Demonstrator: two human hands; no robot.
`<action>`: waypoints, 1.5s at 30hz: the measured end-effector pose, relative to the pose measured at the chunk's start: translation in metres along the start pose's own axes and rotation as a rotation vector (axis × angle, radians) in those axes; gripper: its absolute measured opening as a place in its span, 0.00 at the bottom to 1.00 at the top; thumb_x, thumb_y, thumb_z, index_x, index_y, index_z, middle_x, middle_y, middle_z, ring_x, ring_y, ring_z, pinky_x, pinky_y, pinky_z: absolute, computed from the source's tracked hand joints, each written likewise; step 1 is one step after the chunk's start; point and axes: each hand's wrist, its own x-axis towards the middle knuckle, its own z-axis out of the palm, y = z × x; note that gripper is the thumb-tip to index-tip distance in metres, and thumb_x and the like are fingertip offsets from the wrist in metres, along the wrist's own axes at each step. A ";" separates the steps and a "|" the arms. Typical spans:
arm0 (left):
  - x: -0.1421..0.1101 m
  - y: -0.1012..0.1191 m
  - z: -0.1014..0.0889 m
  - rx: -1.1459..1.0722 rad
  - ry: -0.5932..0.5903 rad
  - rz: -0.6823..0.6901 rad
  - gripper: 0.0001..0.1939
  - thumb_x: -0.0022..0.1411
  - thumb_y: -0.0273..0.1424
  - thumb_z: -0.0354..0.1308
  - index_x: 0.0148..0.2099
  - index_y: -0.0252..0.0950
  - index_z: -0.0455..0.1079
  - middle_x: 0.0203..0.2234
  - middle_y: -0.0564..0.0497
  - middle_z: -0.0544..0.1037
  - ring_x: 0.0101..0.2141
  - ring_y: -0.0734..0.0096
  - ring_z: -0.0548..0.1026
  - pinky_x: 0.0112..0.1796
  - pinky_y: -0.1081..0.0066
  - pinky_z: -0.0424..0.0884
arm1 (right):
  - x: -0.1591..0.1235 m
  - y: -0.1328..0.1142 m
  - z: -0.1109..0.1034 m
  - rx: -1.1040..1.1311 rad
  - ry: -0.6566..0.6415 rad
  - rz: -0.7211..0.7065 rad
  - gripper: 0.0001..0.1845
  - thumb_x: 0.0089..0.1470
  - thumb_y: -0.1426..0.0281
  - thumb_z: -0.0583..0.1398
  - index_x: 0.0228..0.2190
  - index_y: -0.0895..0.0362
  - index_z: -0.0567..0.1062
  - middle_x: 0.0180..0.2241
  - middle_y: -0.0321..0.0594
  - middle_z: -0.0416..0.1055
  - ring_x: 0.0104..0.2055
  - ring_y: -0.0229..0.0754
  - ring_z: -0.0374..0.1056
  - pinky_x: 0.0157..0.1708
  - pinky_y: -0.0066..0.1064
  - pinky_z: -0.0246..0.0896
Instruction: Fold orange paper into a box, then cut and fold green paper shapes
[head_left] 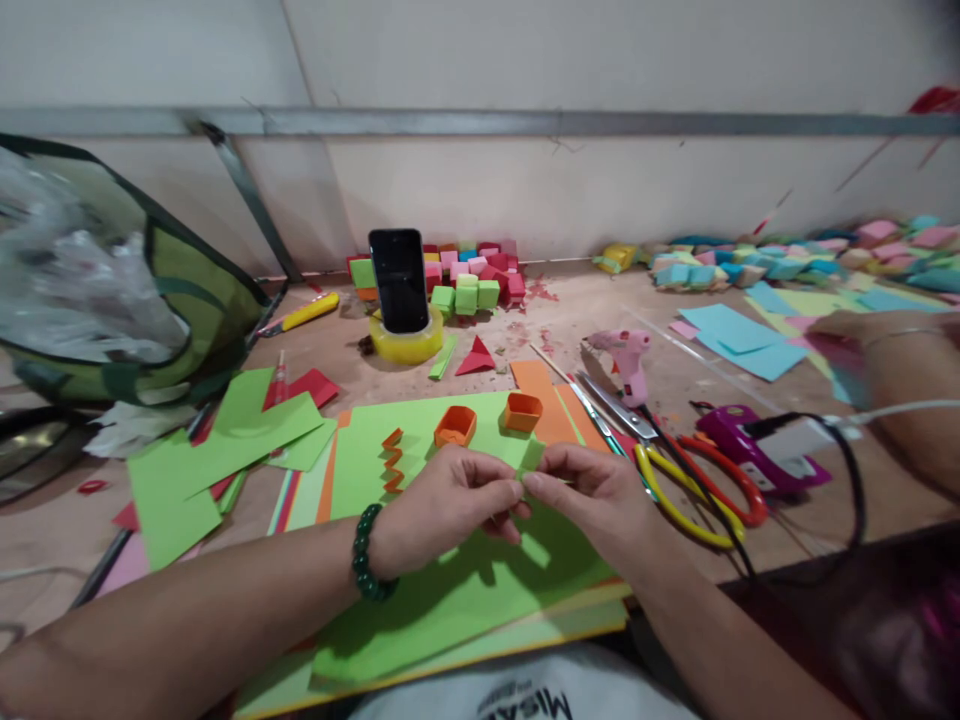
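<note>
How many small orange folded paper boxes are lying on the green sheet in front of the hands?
2. One orange paper box lies above the left hand; the other orange paper box lies to its right, above the right hand. None seems hidden.

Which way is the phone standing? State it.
Upright: the phone stands on end in the yellow tape roll, its dark screen facing the camera.
</note>
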 end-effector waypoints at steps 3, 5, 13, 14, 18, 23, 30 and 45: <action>0.000 0.003 0.002 -0.023 0.003 -0.042 0.11 0.56 0.30 0.56 0.25 0.29 0.73 0.15 0.52 0.74 0.17 0.81 0.71 0.22 0.82 0.66 | -0.003 -0.002 0.003 -0.110 0.042 -0.071 0.11 0.49 0.65 0.64 0.23 0.58 0.72 0.21 0.31 0.65 0.22 0.31 0.61 0.20 0.22 0.57; 0.000 0.005 0.003 -0.042 0.008 -0.057 0.11 0.55 0.29 0.55 0.24 0.29 0.73 0.15 0.53 0.74 0.17 0.81 0.72 0.22 0.82 0.66 | -0.004 -0.004 0.005 -0.147 0.092 -0.131 0.06 0.49 0.68 0.64 0.27 0.58 0.74 0.24 0.33 0.69 0.24 0.32 0.65 0.23 0.23 0.62; 0.000 0.000 0.001 -0.054 0.023 -0.008 0.10 0.51 0.29 0.55 0.22 0.30 0.71 0.19 0.52 0.75 0.19 0.79 0.74 0.23 0.81 0.69 | -0.007 0.000 0.003 -0.418 0.081 -0.639 0.14 0.51 0.82 0.59 0.38 0.56 0.76 0.32 0.40 0.73 0.33 0.36 0.70 0.32 0.26 0.68; 0.000 0.000 0.000 -0.051 0.025 -0.010 0.10 0.51 0.29 0.54 0.22 0.30 0.71 0.19 0.52 0.75 0.19 0.79 0.74 0.23 0.81 0.69 | -0.008 0.001 0.001 -0.468 0.062 -0.696 0.17 0.51 0.83 0.59 0.41 0.56 0.75 0.34 0.41 0.73 0.35 0.36 0.70 0.34 0.26 0.68; -0.001 0.003 0.000 -0.034 0.021 -0.029 0.10 0.51 0.31 0.55 0.23 0.30 0.70 0.19 0.52 0.74 0.18 0.79 0.73 0.23 0.80 0.68 | -0.008 0.002 -0.003 -0.637 0.015 -0.852 0.21 0.50 0.84 0.57 0.45 0.57 0.73 0.37 0.47 0.73 0.37 0.40 0.71 0.34 0.29 0.69; -0.001 0.004 -0.002 -0.014 0.005 0.019 0.14 0.55 0.36 0.53 0.24 0.30 0.69 0.21 0.50 0.75 0.21 0.76 0.75 0.25 0.79 0.68 | -0.008 0.000 -0.003 -0.735 0.014 -0.924 0.20 0.50 0.84 0.57 0.45 0.60 0.73 0.37 0.50 0.75 0.37 0.43 0.72 0.34 0.33 0.70; -0.005 0.001 -0.002 0.334 0.014 0.151 0.12 0.59 0.31 0.51 0.26 0.32 0.68 0.19 0.53 0.71 0.22 0.75 0.71 0.25 0.77 0.65 | -0.009 -0.004 0.001 -0.491 0.060 -0.595 0.11 0.53 0.78 0.59 0.39 0.57 0.75 0.33 0.42 0.75 0.32 0.38 0.71 0.32 0.27 0.69; -0.012 0.005 -0.001 0.710 0.182 0.480 0.07 0.58 0.23 0.53 0.32 0.33 0.72 0.22 0.52 0.74 0.25 0.76 0.70 0.29 0.75 0.65 | -0.009 -0.011 0.000 -0.272 0.021 -0.259 0.06 0.55 0.68 0.60 0.28 0.56 0.71 0.25 0.34 0.68 0.26 0.33 0.65 0.25 0.23 0.61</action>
